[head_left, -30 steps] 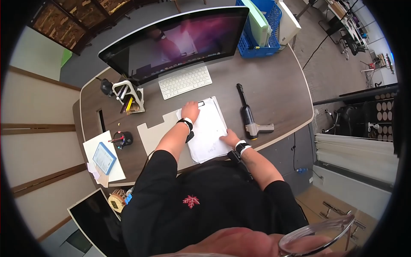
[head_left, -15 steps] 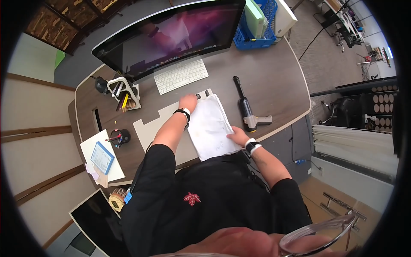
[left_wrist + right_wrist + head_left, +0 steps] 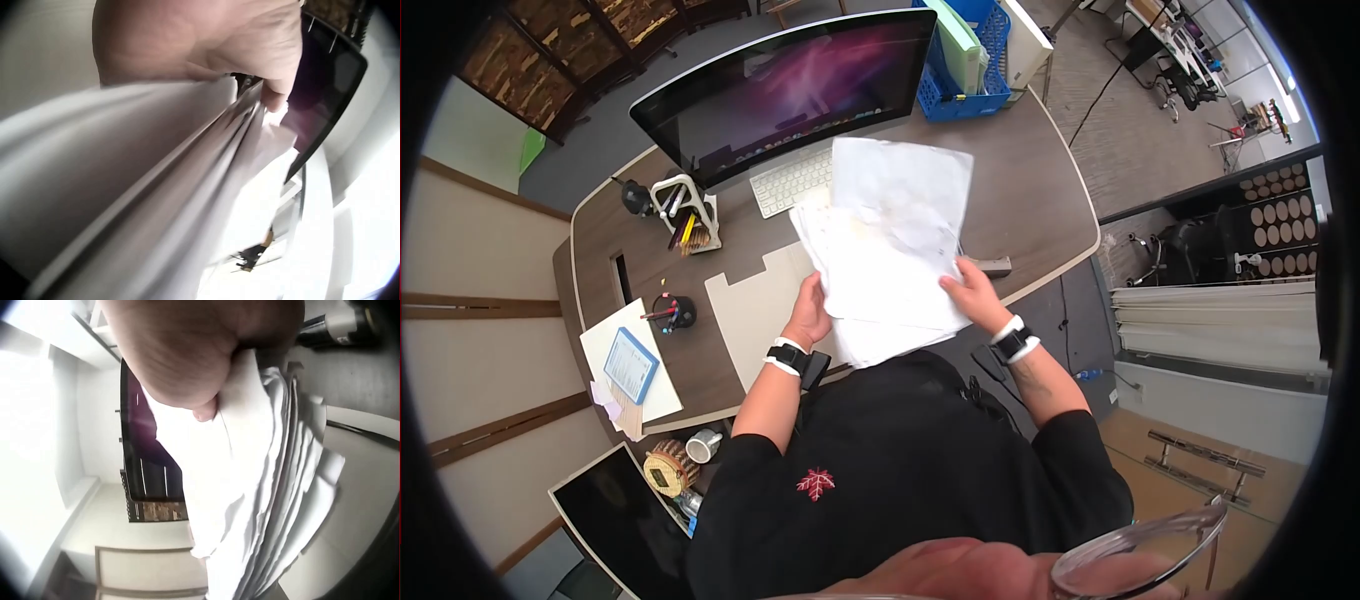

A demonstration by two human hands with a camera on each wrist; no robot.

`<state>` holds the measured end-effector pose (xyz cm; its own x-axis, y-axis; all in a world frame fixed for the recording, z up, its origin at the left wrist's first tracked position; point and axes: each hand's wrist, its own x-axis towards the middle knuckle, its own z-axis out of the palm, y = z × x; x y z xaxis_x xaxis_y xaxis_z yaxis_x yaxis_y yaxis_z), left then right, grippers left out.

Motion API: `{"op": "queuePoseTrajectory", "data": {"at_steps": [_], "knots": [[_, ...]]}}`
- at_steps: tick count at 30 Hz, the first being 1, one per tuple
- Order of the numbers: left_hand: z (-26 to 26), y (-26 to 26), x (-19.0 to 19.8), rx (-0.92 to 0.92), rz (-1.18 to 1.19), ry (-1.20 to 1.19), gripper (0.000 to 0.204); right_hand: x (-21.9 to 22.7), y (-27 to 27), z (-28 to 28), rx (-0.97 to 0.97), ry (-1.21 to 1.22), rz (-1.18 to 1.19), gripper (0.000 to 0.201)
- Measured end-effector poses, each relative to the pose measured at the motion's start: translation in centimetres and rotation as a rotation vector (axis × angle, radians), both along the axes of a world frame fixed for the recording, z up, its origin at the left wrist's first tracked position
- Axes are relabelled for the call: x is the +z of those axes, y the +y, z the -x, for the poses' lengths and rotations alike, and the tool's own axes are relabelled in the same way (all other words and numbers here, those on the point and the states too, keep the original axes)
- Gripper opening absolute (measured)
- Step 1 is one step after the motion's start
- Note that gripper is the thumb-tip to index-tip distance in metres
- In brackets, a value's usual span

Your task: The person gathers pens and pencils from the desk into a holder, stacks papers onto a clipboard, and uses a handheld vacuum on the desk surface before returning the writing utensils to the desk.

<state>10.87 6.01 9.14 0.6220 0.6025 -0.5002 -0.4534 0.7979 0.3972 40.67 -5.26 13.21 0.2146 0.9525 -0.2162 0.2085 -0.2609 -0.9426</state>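
Observation:
A loose stack of white papers (image 3: 890, 240) is held up over the desk between both hands, its sheets fanned out of line. At its left edge my left hand (image 3: 808, 312) grips the sheets; in the left wrist view they bunch in folds below the hand (image 3: 200, 40). My right hand (image 3: 978, 296) pinches the opposite edge, thumb on top. Many layered, wavy edges of the papers (image 3: 269, 487) show in the right wrist view. Beneath and left of the stack lies a flat beige folder (image 3: 750, 305) with a notched edge, partly covered.
A monitor (image 3: 800, 95) and white keyboard (image 3: 780, 186) stand behind the papers, which overlap the keyboard. Only the handle of a handheld vacuum (image 3: 997, 266) shows at right. Pen holders (image 3: 674, 312) and a blue-framed card (image 3: 631, 366) are at left, a blue basket (image 3: 965, 104) at back right.
The papers have come up off the folder into both hands. My left hand has moved from the stack's top down to its left edge; my right hand keeps its edge.

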Motion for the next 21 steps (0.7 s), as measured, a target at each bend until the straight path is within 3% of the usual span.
{"op": "queuePoseTrajectory", "data": {"at_steps": [1, 3, 6, 9, 12, 15, 19, 21], "knots": [[1.3, -0.4, 0.0, -0.001, 0.081, -0.083, 0.062, 0.8, 1.0, 1.8, 0.042, 0.033, 0.012, 0.033], [2.3, -0.4, 1.1, 0.007, 0.109, -0.022, 0.056, 0.8, 2.8, 3.5, 0.114, 0.030, 0.072, 0.033], [4.6, -0.9, 1.0, 0.048, -0.077, 0.132, 0.053, 2.0, 3.6, 5.9, 0.208, -0.163, 0.211, 0.031], [6.2, -1.8, 2.4, 0.109, -0.103, 0.134, 0.056, -0.1, 3.6, 6.2, 0.227, -0.257, 0.216, 0.029], [6.2, -2.2, 3.1, 0.131, -0.171, 0.228, 0.057, -1.5, 4.2, 6.7, 0.001, 0.019, 0.073, 0.027], [6.7, -2.9, 2.4, 0.190, -0.196, 0.231, 0.056, -1.4, 5.5, 6.9, -0.129, 0.106, 0.090, 0.014], [6.3, -2.5, 2.4, 0.226, -0.184, 0.233, 0.054, -6.5, 9.0, 1.1, -0.382, 0.307, 0.098, 0.011], [6.3, -2.5, 2.9, 0.238, -0.177, 0.281, 0.053, -6.4, 9.9, -1.9, -0.423, 0.530, 0.113, 0.020]]}}
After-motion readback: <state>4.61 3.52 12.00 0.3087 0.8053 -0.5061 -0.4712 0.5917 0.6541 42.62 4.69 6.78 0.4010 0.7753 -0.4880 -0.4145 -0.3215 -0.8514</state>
